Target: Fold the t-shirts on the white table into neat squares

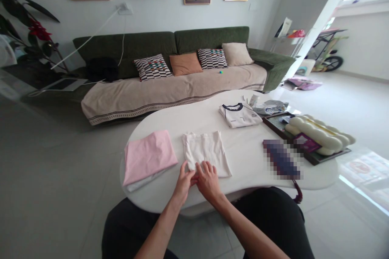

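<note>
A folded white garment (208, 149) lies flat on the white table in front of me. At its near left corner is my left hand (183, 182), with thumb and forefinger apart against the edge. My right hand (209, 179) rests on the near edge of the cloth, fingers stretched out and palm down. The two hands almost meet at the thumbs. To the left lies a folded pink cloth (150, 156) on top of a paler one. Farther back sits a folded white shirt (241, 115) with a dark collar.
The rounded white table (246, 149) carries a dark tray (316, 158) with a puffy cream item (319, 132) at right. Near it are a crumpled plastic bag (270, 107) and a blurred dark object (281, 158). A green sofa (212, 34) with cushions stands behind.
</note>
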A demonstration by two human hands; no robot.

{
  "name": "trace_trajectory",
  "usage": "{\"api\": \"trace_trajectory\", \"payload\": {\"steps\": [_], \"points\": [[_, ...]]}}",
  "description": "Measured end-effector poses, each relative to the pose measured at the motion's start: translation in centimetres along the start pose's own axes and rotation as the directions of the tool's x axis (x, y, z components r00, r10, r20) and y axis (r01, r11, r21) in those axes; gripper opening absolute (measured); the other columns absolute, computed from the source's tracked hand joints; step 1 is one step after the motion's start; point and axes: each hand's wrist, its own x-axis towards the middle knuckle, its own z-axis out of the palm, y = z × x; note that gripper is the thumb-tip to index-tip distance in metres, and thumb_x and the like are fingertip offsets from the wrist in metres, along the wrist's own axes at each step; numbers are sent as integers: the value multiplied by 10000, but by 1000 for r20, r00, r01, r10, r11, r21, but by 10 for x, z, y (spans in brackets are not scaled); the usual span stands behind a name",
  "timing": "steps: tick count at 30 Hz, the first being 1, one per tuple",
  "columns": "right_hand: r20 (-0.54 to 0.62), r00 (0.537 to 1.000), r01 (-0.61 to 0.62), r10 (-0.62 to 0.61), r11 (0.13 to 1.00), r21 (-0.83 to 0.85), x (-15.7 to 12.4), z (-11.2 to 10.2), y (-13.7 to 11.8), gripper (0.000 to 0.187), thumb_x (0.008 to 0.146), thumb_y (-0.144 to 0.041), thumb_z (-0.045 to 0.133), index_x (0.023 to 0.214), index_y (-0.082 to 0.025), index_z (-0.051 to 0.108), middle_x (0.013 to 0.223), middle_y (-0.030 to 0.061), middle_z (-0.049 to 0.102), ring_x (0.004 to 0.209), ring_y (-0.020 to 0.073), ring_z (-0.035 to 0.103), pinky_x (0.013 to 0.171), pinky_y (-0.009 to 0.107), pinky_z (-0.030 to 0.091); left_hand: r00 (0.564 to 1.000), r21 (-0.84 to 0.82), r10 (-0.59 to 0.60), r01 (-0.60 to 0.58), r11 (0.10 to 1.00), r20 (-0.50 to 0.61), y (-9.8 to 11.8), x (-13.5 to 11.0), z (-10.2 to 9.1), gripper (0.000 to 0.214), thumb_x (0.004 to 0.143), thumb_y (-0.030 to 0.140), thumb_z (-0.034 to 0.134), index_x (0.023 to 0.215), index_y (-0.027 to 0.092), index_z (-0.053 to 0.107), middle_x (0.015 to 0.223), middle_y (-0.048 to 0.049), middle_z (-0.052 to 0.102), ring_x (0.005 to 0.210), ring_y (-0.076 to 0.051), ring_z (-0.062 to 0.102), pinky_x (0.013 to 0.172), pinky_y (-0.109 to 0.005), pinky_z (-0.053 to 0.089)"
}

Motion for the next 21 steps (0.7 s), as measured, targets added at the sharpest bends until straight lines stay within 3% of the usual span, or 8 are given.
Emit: {"api": "trace_trajectory", "payload": {"steps": [3, 6, 8, 11, 13, 17, 19, 21], "points": [[-3, 990, -133, 144, 921, 367, 25, -22, -3, 277, 784, -139, 413, 977, -190, 604, 992, 113, 617, 1051, 249, 496, 901, 388, 335, 999, -131, 42, -40, 991, 11, 13, -9, -4, 601, 813, 283, 494, 1332, 275, 191, 1123, -84, 577, 878, -153, 621, 698, -255, 478], [2, 977, -182, 215, 822, 539, 63, -52, -4, 211, 777, -176, 403, 835, -170, 606, 781, 66, 626, 843, 213, 573, 770, 341, 416, 998, -197, 64, -69, 978, -29, 19, -13, -11, 568, 809, 317, 514, 1306, 291, 240, 1241, -102, 501, 988, -181, 581, 749, -281, 457], [12, 971, -187, 239, 725, 663, 92, -75, -7, 213, 777, -197, 380, 828, -160, 583, 727, 42, 612, 735, 178, 581, 682, 310, 449, 999, -220, -6, -3, 975, -39, 20, -12, -13, 530, 812, 347, 512, 1284, 279, 280, 1293, -118, 449, 1037, -197, 555, 779, -303, 441], [21, 968, -158, 250, 542, 825, 125, -108, -15, 205, 779, -222, 363, 883, -173, 533, 703, 10, 600, 622, 128, 572, 588, 267, 470, 982, -295, -159, 182, 938, 103, 21, -9, -11, 507, 833, 459, 435, 1268, 231, 313, 1314, -155, 417, 1045, -225, 551, 790, -345, 432], [3, 968, -118, 250, 447, 887, 132, -124, -17, 186, 781, -250, 372, 901, -196, 504, 724, -5, 599, 604, 108, 569, 572, 250, 477, 957, -362, -185, 258, 896, 224, 23, -6, -8, 529, 837, 531, 363, 1246, 196, 349, 1289, -168, 439, 1036, -240, 556, 786, -364, 434], [-19, 960, -29, 278, 166, 986, 96, -120, 2, 160, 724, -302, 500, 863, -222, 498, 747, -25, 607, 640, 107, 582, 600, 252, 493, 953, -514, -130, 258, 818, 273, 18, 1, -6, 542, 828, 574, 326, 1199, 187, 408, 1211, -147, 507, 1002, -232, 572, 787, -367, 442], [49, 941, -47, 335, -16, 999, 55, -98, 23, 185, 659, -276, 590, 811, -216, 504, 749, -25, 615, 681, 118, 596, 636, 262, 499, 964, -549, -135, 243, 800, 230, 8, 5, -6, 516, 833, 565, 320, 1176, 194, 427, 1138, -127, 550, 921, -207, 601, 765, -352, 453], [184, 893, -175, 411, -60, 983, 7, -70, 47, 193, 637, -255, 622, 778, -207, 500, 760, -9, 630, 727, 134, 615, 661, 269, 498, 971, -519, -175, 234, 822, 160, -5, 8, -8, 445, 845, 508, 352, 1152, 198, 441, 1068, -108, 581, 824, -172, 619, 722, -314, 463]]}}
